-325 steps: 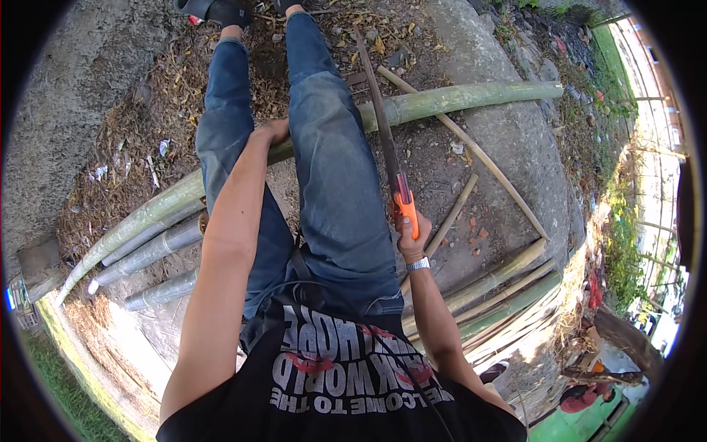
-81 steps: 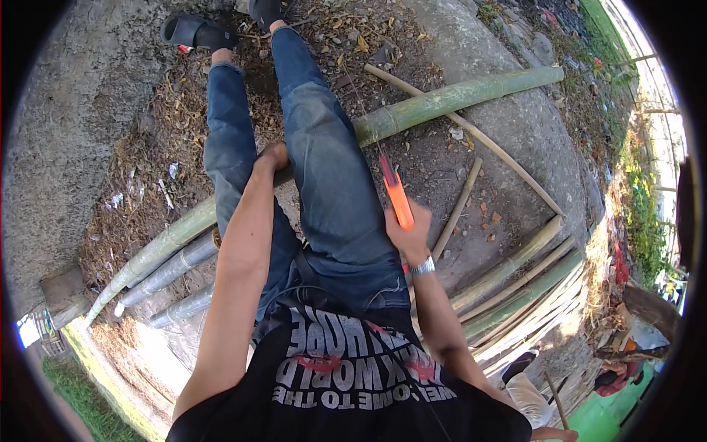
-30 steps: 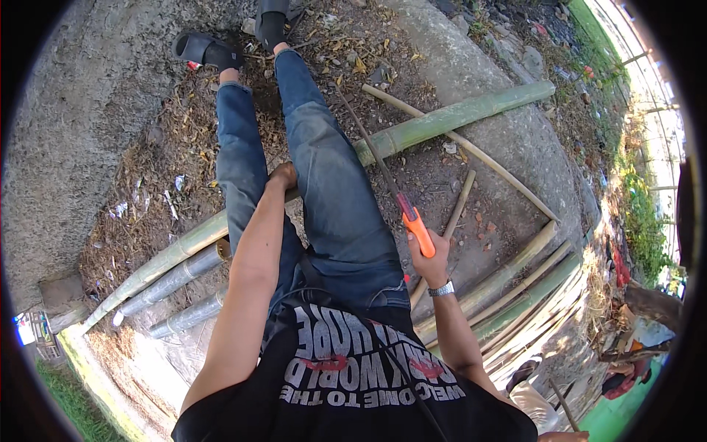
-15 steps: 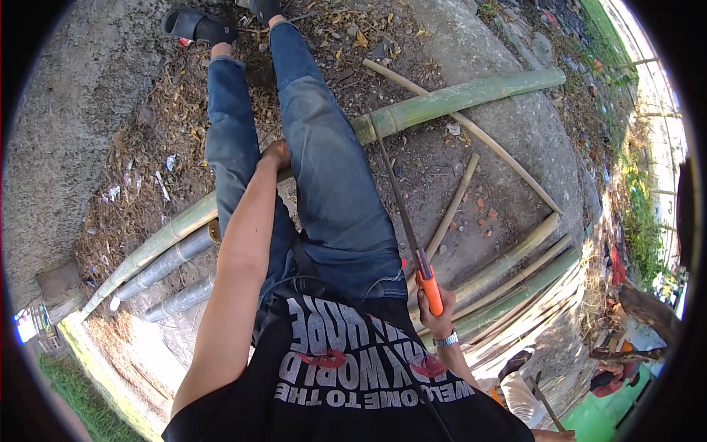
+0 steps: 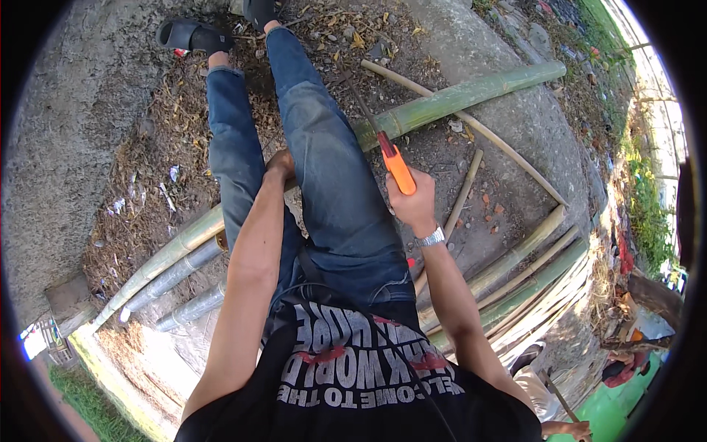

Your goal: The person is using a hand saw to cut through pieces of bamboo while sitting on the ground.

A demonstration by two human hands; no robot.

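Observation:
A long green bamboo pole (image 5: pixel 471 98) runs under my legs from far right to near left. My right hand (image 5: pixel 412 197) is closed round the orange handle of a hand saw (image 5: pixel 398 169). Its dark blade lies across the pole just beyond my right knee, the tip reaching past the far side. Between my legs, my left hand (image 5: pixel 280 163) is wrapped round the same pole; its fingers are partly hidden behind the stem and my leg.
Thin bamboo sticks (image 5: pixel 508 160) lie on the dirt to the right. Several more poles (image 5: pixel 526 239) are stacked at the near right, and grey-green poles (image 5: pixel 173 269) at the left. A person's hand (image 5: pixel 578 429) holds a long tool at the lower right. A concrete slope (image 5: pixel 508 81) rises beyond.
My right hand has pushed the saw forward and away from my hip, so the handle is now close to the pole. My left hand keeps its place on the bamboo.

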